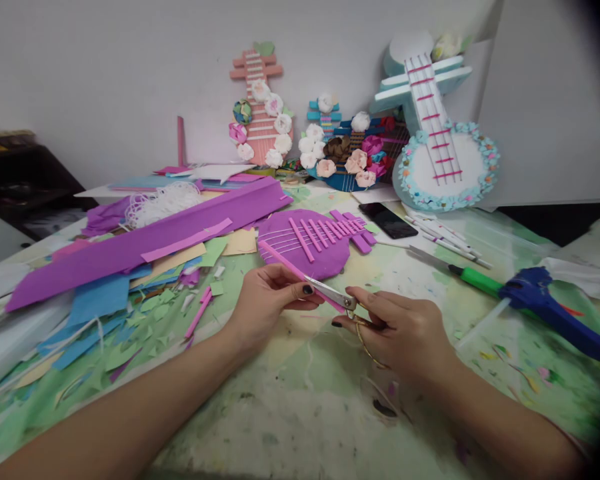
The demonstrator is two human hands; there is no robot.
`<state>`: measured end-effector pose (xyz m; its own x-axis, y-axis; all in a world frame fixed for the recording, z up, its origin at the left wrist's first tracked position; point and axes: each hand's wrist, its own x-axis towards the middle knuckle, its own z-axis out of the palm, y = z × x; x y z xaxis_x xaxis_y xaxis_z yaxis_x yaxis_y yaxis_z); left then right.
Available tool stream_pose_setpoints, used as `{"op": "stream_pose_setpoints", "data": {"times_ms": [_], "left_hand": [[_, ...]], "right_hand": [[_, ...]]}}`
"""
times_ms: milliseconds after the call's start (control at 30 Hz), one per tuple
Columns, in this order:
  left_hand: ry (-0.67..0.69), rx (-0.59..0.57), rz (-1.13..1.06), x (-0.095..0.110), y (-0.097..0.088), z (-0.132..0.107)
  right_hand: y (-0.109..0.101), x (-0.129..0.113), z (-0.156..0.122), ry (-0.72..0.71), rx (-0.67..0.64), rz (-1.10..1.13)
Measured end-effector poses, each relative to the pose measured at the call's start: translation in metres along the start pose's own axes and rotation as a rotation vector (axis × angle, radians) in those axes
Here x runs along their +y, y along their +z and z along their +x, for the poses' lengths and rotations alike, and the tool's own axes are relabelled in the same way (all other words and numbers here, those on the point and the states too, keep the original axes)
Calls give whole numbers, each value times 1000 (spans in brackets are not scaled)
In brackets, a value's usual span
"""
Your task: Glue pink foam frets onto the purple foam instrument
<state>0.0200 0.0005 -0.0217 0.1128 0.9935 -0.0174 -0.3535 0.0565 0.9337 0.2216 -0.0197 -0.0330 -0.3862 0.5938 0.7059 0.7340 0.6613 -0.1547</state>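
Note:
My left hand [275, 297] pinches a narrow pink paper strip [279, 257] that slants across the middle of the head view. In my right hand [400, 327] is a pair of scissors [347, 302] with gold handles, the fingers closed round the loops. The scissor blades lie along the lower part of the strip, close to my left thumb; whether they have cut into it I cannot tell. Just beyond both hands a purple paper-covered lute shape [305, 263] lies flat, with white strings and pink-purple crossbars on its face.
Purple crepe paper [145, 237], white string [163, 205] and many paper scraps [145, 320] cover the left side. A black phone [389, 220], a knife [430, 259] and a blue-green glue gun [535, 287] lie right. Decorated lute models [443, 150] stand against the wall.

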Motion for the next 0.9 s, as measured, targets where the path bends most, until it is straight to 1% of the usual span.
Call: {"op": "stream_pose_setpoints", "data": {"times_ms": [267,533,700,900], "left_hand": [[-2,13,-3,-1,0,1],[18,-6,41,-3,-2,0],[9,7,47,-4,-2,2],[15,10,65,-2,-2,1]], "right_hand": [[1,1,0,-12,25,6],[2,-1,-1,11,-9,27],[1,-1,0,-4,5,27],[1,0,-1,27,-17,54]]}}
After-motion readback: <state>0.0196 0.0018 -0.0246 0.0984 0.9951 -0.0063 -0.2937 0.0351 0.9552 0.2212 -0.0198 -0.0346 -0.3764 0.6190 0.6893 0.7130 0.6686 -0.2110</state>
